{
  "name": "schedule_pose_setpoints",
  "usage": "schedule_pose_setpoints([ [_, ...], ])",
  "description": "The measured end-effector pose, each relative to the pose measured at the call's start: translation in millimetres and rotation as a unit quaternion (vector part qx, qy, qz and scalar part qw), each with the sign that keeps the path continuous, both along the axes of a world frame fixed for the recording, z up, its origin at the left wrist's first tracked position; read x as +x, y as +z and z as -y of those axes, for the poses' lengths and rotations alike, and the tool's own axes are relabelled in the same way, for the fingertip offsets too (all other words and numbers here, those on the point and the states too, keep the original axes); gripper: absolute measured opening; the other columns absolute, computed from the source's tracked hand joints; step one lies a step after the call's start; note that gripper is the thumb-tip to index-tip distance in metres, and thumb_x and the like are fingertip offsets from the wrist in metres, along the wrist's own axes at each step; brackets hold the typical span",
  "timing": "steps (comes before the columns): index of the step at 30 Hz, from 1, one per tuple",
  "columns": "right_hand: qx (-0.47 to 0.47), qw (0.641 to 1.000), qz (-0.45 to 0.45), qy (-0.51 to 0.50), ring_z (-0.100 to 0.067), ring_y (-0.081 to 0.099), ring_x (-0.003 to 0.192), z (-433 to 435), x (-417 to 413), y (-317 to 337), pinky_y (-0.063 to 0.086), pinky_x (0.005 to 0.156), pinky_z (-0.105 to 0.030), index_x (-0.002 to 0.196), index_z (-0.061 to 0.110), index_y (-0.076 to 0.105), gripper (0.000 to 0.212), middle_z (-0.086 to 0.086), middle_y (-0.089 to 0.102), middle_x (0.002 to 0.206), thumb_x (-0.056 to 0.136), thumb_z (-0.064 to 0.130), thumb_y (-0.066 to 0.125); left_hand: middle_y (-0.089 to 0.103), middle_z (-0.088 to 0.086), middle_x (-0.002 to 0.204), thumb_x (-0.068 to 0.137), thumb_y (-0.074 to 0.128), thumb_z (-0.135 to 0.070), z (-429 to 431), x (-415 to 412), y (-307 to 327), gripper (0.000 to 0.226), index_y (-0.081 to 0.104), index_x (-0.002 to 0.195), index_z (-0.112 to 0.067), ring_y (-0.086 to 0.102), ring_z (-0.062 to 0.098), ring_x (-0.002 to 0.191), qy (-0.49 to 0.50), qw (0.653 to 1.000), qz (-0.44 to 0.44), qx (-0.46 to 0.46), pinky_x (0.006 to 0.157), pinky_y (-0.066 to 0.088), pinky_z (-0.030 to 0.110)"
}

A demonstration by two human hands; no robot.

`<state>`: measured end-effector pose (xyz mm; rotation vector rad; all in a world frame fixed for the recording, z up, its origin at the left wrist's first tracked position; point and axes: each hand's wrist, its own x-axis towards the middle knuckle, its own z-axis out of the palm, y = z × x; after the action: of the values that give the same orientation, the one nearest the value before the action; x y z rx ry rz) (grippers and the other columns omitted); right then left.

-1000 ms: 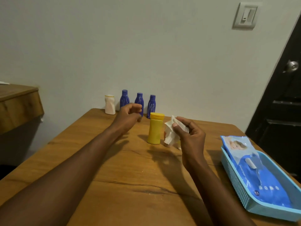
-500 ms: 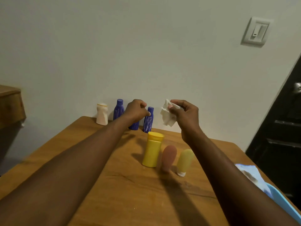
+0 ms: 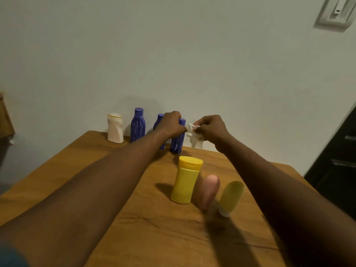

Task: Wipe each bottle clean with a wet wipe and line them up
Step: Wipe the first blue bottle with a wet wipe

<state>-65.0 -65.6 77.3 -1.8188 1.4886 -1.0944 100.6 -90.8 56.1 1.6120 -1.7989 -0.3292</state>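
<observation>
Reached farther back toward the wall since half a second ago. Gripping the neck of the end blue bottle (image 3: 176,140) with the left hand (image 3: 171,124), axis upright, last in the wall row. Pinching the wipe (image 3: 195,138) in the right hand (image 3: 211,130), just right of that bottle. Likely next: wipe across leftward, then down the body. No container in view.

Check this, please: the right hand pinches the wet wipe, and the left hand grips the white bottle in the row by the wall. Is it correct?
Not quite. The head view shows the left hand gripping the rightmost blue bottle of that row; the white bottle stands untouched at its left end. The right hand does pinch the wet wipe.
</observation>
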Motion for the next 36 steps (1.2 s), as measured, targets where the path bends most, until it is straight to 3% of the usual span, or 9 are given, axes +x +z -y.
schedule_pose_setpoints([
  [6,-0.023,1.000,0.015,-0.009,-0.029,0.068,0.094,-9.9,0.0,1.9,0.063,0.081,-0.043,0.092,0.007,0.073,0.008,-0.011,0.070,0.099,0.091,0.003,0.067,0.072,0.009,0.113,0.086,0.083,-0.017,-10.8,2.2,4.5,0.035,0.069,0.117,-0.010,0.070,0.022,0.100,0.007,0.998,-0.042,-0.045,0.086,0.060,0.034],
  [11,-0.047,0.998,0.046,-0.004,-0.026,0.069,0.092,-33.5,-6.7,24.4,0.061,0.079,-0.041,0.093,0.007,0.073,0.007,-0.008,0.071,0.097,0.093,0.008,0.067,0.073,0.004,0.118,0.086,0.087,-0.026,-47.0,10.9,49.3,0.044,0.070,0.124,-0.012,0.066,0.012,0.094,0.009,0.991,-0.096,-0.096,0.067,0.044,0.012],
  [22,-0.154,0.979,0.127,0.042,-0.023,0.067,0.091,-143.7,-0.8,91.0,0.058,0.073,-0.031,0.098,0.008,0.073,0.010,-0.007,0.070,0.101,0.094,0.010,0.064,0.069,-0.007,0.108,0.086,0.084,-0.045,-199.0,32.3,152.3,0.050,0.072,0.127,-0.019,0.065,0.004,0.091,-0.004,0.968,-0.114,-0.222,0.070,0.043,0.012],
  [29,-0.128,0.971,0.188,0.077,-0.020,0.067,0.087,-238.7,6.2,74.7,0.057,0.071,-0.029,0.091,0.013,0.074,0.016,-0.005,0.071,0.094,0.093,0.008,0.059,0.071,-0.020,0.092,0.083,0.086,-0.042,-302.0,20.7,111.6,0.028,0.076,0.104,-0.027,0.068,-0.009,0.080,-0.024,0.969,-0.192,-0.156,0.064,0.047,0.004],
  [34,-0.072,0.971,0.218,0.066,-0.019,0.066,0.090,-291.2,3.4,32.2,0.057,0.070,-0.028,0.091,0.020,0.070,0.011,-0.001,0.070,0.096,0.094,0.014,0.062,0.080,-0.006,0.101,0.083,0.086,-0.041,-342.4,7.2,54.8,0.040,0.079,0.115,-0.018,0.077,0.011,0.091,-0.036,0.951,-0.296,-0.083,0.079,0.063,0.027],
  [36,-0.055,0.970,0.230,0.063,-0.019,0.067,0.091,-303.0,-1.3,10.9,0.055,0.066,-0.026,0.096,0.018,0.071,0.006,-0.001,0.070,0.098,0.092,0.015,0.066,0.079,-0.006,0.102,0.085,0.085,-0.037,-348.8,0.6,33.0,0.033,0.078,0.112,-0.020,0.077,0.012,0.092,-0.038,0.942,-0.330,-0.052,0.074,0.062,0.024],
])
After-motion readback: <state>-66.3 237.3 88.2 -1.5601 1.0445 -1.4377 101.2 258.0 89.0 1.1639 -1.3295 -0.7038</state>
